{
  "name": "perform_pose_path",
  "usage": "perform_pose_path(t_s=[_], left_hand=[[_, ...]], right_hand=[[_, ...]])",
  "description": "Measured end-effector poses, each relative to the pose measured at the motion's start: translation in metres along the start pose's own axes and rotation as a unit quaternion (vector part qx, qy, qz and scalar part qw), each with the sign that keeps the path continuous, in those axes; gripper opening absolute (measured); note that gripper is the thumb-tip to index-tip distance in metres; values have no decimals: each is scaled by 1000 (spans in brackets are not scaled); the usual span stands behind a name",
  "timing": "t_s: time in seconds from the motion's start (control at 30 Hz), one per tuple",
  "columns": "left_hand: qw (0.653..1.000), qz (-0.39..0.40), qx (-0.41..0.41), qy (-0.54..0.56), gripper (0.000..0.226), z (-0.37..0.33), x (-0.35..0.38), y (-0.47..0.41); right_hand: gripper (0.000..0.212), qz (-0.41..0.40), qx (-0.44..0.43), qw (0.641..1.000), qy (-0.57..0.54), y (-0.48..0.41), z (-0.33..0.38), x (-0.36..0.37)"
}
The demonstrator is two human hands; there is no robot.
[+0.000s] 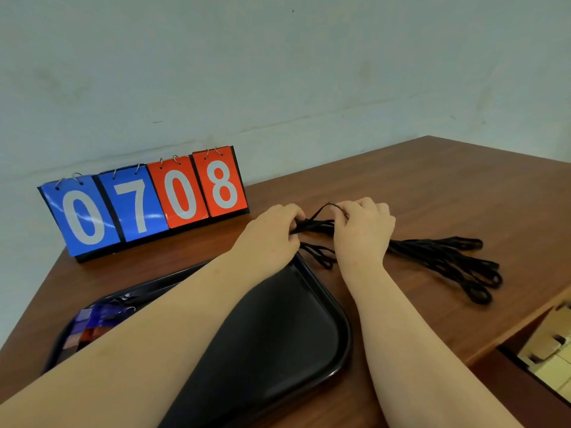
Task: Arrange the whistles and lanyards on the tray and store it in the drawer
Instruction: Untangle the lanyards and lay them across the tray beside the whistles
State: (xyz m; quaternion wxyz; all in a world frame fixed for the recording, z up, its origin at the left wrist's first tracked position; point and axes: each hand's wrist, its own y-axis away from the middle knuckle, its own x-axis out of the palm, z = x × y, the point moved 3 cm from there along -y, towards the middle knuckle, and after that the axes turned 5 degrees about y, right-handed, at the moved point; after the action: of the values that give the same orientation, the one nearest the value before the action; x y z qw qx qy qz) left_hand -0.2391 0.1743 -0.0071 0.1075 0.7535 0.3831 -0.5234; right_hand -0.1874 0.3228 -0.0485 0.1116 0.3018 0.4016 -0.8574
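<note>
The left grip (272,233) and the right grip (361,230) both pinch the black lanyards (438,257), fingers curled tight on the strings, just past the far corner of the black tray (278,335). The left arm lies across the tray and hides part of it. The long bunch lies on the brown surface (432,186) and runs to the right, loops at that end. A score board (145,202) stands back left, an open drawer (550,350) low on the right

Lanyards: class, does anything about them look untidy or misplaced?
Yes. The black lanyards lie bunched on the table beside the tray, not on it, loops splayed; left hand and right hand pinch one end.
</note>
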Motion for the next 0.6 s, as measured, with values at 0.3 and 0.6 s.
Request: perform_pose_path(t_s=[0.3,0.6], left_hand=[[988,-38,1,-148,28,-10,12,-36],[993,80,-39,77,33,-18,22,-33]], right_hand=[[24,-53,-18,979,-196,1,6,-9],[30,-61,72,959,-268,2,1,-18]])
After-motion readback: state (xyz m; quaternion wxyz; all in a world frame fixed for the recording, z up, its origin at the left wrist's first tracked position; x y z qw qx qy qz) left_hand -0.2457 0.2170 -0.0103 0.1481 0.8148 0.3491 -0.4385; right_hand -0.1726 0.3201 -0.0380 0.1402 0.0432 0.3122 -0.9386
